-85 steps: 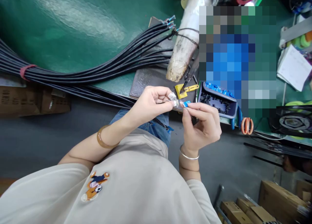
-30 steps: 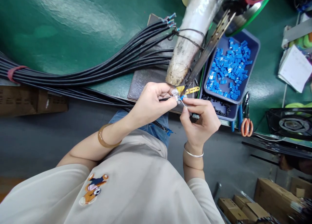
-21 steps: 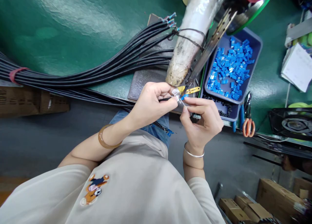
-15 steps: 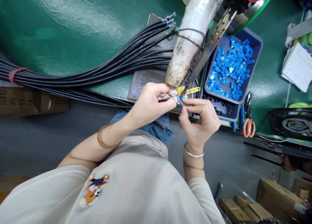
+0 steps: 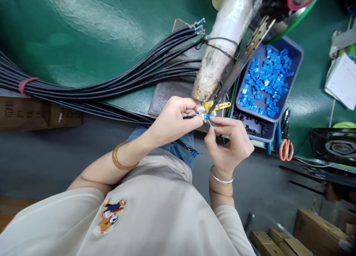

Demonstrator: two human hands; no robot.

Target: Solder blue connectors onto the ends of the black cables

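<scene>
My left hand [image 5: 178, 118] is closed on a black cable [image 5: 189, 117], its thumb and fingers pinching near the stripped end. At that end sits a small blue connector [image 5: 209, 116], just past the fingertips. My right hand [image 5: 229, 143] pinches a thin pale wire [image 5: 210, 123] between thumb and forefinger, with its tip close to the blue connector. Directly above the connector are a yellow perforated piece [image 5: 223, 105] and the lower end of a long metal bar [image 5: 236, 72]. Fingers partly cover the cable end, so I cannot tell how the wires sit in the connector.
A wrapped white tube [image 5: 217, 59] slants down over the work spot. Black cables [image 5: 111, 91], tied with a red band [image 5: 25, 84], cross the green table [image 5: 69, 37]. At right are a bin [image 5: 296, 57] of blue connectors, a tray of small black parts [image 5: 251, 124] and orange-handled scissors [image 5: 286, 149].
The whole view has shifted slightly, with the table things appearing a little lower and further right. Both hands keep their grips at the blue connector; the right fingertips sit slightly lower from it.
</scene>
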